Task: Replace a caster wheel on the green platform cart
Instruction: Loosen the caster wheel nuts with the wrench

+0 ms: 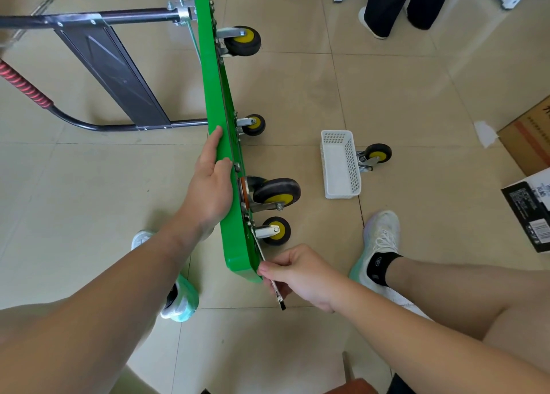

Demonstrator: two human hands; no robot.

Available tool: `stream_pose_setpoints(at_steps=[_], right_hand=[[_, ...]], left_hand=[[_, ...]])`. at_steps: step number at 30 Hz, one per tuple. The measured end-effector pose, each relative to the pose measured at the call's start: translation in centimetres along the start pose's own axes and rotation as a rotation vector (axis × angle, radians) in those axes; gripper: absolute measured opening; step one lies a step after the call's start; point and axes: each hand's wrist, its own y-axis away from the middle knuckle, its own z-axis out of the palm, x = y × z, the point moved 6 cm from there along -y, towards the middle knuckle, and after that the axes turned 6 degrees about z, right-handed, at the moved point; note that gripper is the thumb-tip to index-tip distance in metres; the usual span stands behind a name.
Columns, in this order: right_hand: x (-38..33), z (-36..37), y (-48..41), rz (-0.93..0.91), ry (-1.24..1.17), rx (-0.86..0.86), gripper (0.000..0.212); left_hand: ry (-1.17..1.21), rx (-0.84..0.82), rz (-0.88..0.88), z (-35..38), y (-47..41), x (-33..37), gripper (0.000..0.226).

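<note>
Green plastic platform cart tipped up on its side edge.
Left hand clasps top rim; right hand pinches flat steel wrench at nearest black-yellow caster. A loosened clasp could topple the cart and slip the wrench.

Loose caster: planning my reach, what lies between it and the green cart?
Head view: a white perforated basket beside the loose caster, then bare tile to the green cart.

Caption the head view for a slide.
Tipped-up green platform cart: left hand holds its deck, right hand grips a wrench by the nearest caster.
</note>
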Motion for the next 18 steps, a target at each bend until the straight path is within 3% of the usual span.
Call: stream_pose_setpoints(at_steps=[5,12,14,18], right_hand=[[0.0,0.0,-1.5,-0.013,-0.002,0.018,0.018],[1.5,-1.0,-5.5,-0.049,0.270,0.098,0.011],[1.5,-1.1,-7.1,-0.050,0.259,0.110,0.022],[1.7,-0.9,-8.7,-0.066,0.248,0.113,0.024]], left_hand=[[-0.007,-0.005,-0.002,0.0,-0.1,-0.1,0.059],[-0.002,0.001,-0.011,0.0,-0.3,-0.5,0.058],[-0.005,0.005,-0.010,-0.1,-0.3,-0.5,0.058],[0.005,-0.004,-0.010,0.0,-0.3,-0.5,0.058]])
